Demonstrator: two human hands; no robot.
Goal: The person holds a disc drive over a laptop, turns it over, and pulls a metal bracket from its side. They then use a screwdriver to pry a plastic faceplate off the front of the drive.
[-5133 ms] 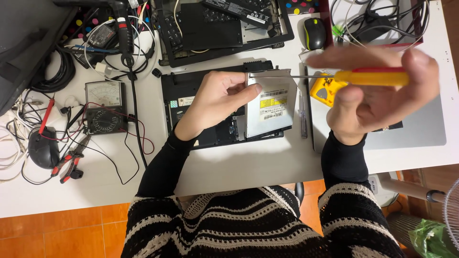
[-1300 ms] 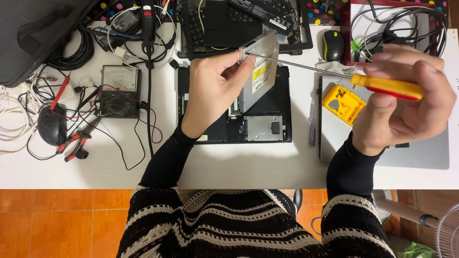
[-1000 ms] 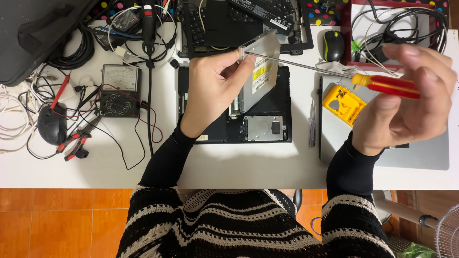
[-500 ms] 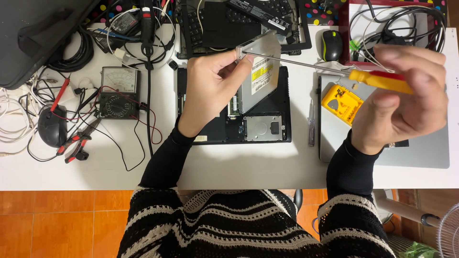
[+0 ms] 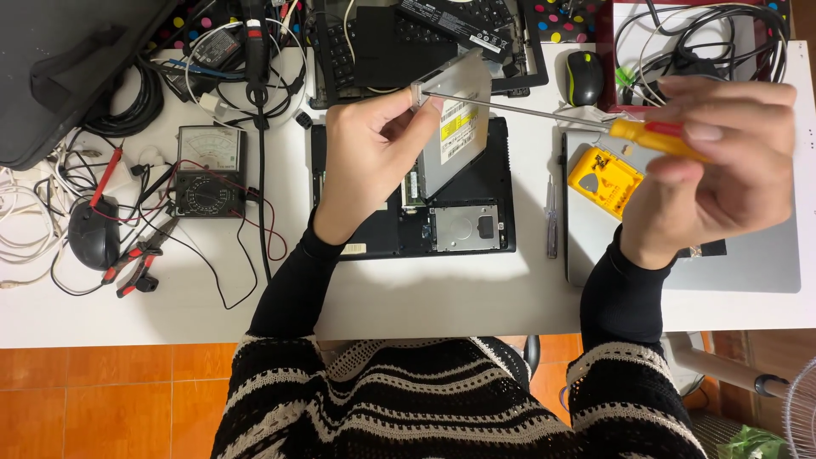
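My left hand (image 5: pixel 367 157) holds a flat silver optical drive (image 5: pixel 456 127) tilted up over an opened black laptop base (image 5: pixel 425 217). In my right hand (image 5: pixel 722 170) is a screwdriver with a yellow and red handle (image 5: pixel 659 138). Its long thin shaft (image 5: pixel 518 106) runs left, and the tip touches the drive's upper left corner near my left fingertips. Both hands are raised above the white table (image 5: pixel 425 293).
An analog multimeter (image 5: pixel 208 170) with red and black leads and red-handled pliers (image 5: pixel 136 259) lie at left. A yellow case (image 5: pixel 605 180) rests on a silver laptop (image 5: pixel 748 263) at right. A small screwdriver (image 5: pixel 551 219), a mouse (image 5: pixel 583 76), a keyboard and tangled cables fill the back.
My left hand has kept the drive tilted up over the laptop base. The right hand has shifted its grip and turned the screwdriver handle slightly, the tip staying at the drive's corner.
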